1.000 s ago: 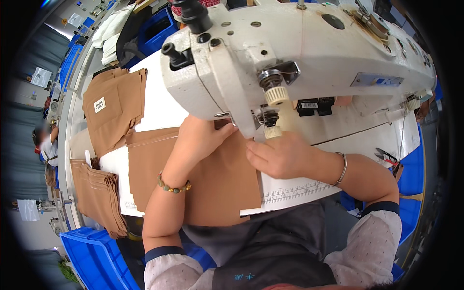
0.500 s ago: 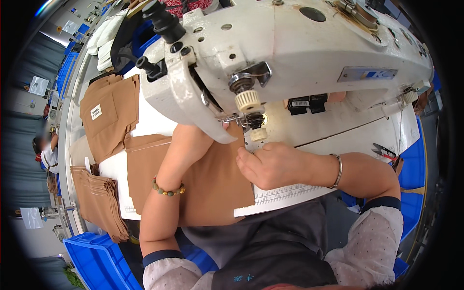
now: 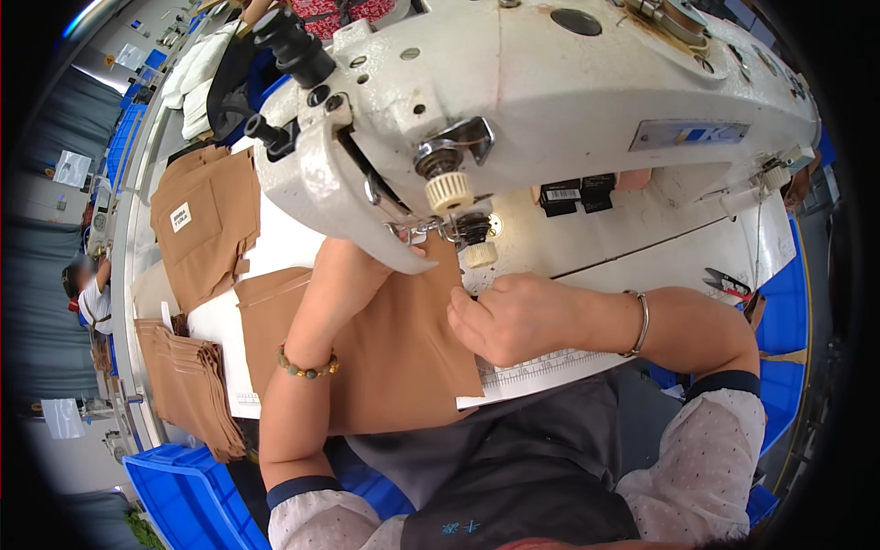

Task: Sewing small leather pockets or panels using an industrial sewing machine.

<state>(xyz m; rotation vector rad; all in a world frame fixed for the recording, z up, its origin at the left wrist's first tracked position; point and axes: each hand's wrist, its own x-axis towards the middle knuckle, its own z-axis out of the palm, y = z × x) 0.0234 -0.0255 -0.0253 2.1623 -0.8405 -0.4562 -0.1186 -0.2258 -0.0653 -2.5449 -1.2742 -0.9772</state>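
Observation:
A brown fabric panel lies under the head of a white sewing machine, its near edge hanging over the table's front. My left hand, below a beaded bracelet, rests on the panel close to the presser foot. The machine's curved white guard hides most of its fingers, so their grip does not show. At the panel's right edge, my right hand is closed, thumb and fingers pinching the cloth just in front of the needle area. The cream tension knobs sit above and between my hands.
Brown pieces, one with a white label, form a stack at the left; another brown stack lies nearer. Red-handled thread snips lie at the right. A measuring tape strip runs along the front edge. A blue bin stands lower left.
My left hand and forearm have shifted slightly left, and the panel's near edge has moved a little. The machine appears slightly farther left in the picture. My right hand keeps its pinch.

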